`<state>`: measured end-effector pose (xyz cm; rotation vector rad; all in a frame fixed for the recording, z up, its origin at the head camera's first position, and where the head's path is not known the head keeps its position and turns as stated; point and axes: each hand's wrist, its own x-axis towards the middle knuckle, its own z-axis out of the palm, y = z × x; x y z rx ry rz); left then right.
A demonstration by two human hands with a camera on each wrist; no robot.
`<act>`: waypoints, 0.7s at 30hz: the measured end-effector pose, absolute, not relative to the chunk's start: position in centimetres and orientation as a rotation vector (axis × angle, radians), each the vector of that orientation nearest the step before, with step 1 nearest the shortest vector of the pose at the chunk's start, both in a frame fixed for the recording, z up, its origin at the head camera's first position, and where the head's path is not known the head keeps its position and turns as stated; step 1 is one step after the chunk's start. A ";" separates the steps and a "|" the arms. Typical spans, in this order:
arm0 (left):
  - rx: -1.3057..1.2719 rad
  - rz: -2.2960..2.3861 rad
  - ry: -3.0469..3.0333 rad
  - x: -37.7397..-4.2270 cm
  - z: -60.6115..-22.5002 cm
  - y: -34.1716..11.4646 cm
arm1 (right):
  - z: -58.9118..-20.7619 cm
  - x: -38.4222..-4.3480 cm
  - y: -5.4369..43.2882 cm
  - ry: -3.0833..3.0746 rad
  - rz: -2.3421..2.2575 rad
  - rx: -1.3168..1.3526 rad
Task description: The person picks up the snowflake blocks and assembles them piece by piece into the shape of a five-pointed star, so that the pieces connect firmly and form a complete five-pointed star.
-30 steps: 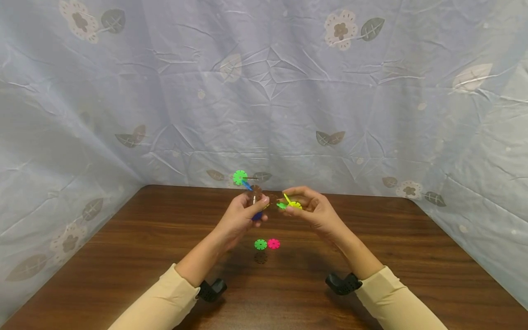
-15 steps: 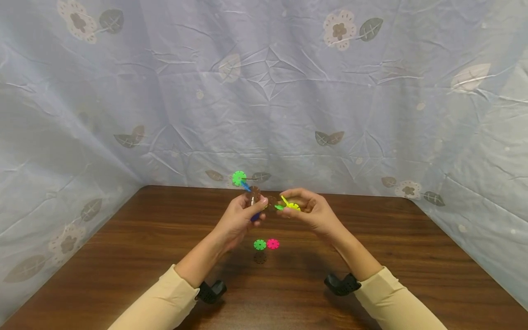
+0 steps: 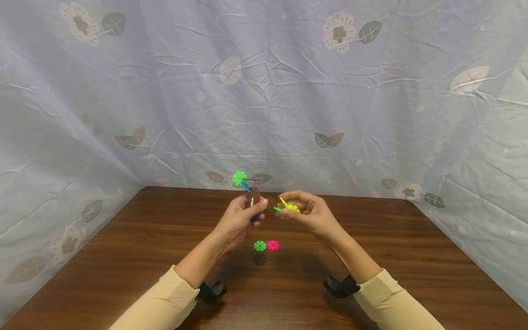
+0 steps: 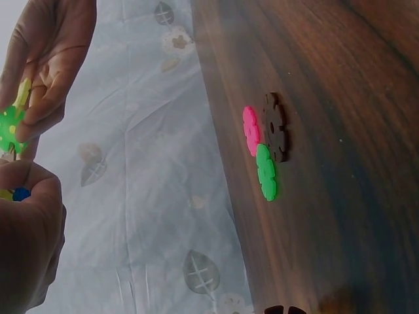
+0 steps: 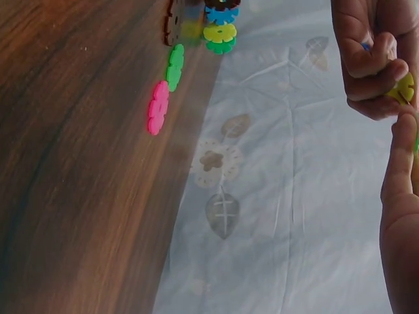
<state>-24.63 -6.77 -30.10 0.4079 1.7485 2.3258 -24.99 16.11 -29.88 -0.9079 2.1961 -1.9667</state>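
Note:
Above the table my left hand [image 3: 237, 217] grips a joined cluster of notched plastic discs. Its green disc [image 3: 238, 178] stands out at the top, linked by a blue disc [image 3: 245, 186] to a brown disc [image 3: 254, 193]. A dark blue disc [image 3: 254, 218] shows below the thumb; other parts are hidden by the fingers. Close on the right, my right hand [image 3: 313, 213] pinches a yellow disc [image 3: 294, 208], with another yellow disc standing edge-on and a light green disc [image 3: 277, 209] pointing toward the left hand. In the left wrist view, this green disc [image 4: 9, 129] faces the camera.
Flat on the wooden table [image 3: 165, 238], below the hands, lie a green disc [image 3: 260, 246], a pink disc [image 3: 273, 245] and a dark brown disc [image 3: 260, 260]. More coloured discs [image 5: 220, 33] show at the right wrist view's top. A patterned curtain [image 3: 268, 114] hangs behind.
The right hand and its yellow and green discs have shifted slightly left and down, nearer the left hand. The left hand's cluster stays almost still.

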 end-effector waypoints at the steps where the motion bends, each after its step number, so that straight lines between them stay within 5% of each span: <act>1: 0.411 2.334 1.746 -24.6 -30.1 -6.8 | -29.9 -25.0 16.0 2.197 -1.973 -0.913; 21: 0.470 2.342 1.765 -24.5 -30.3 -6.6 | -30.1 -24.8 15.8 2.173 -2.008 -0.925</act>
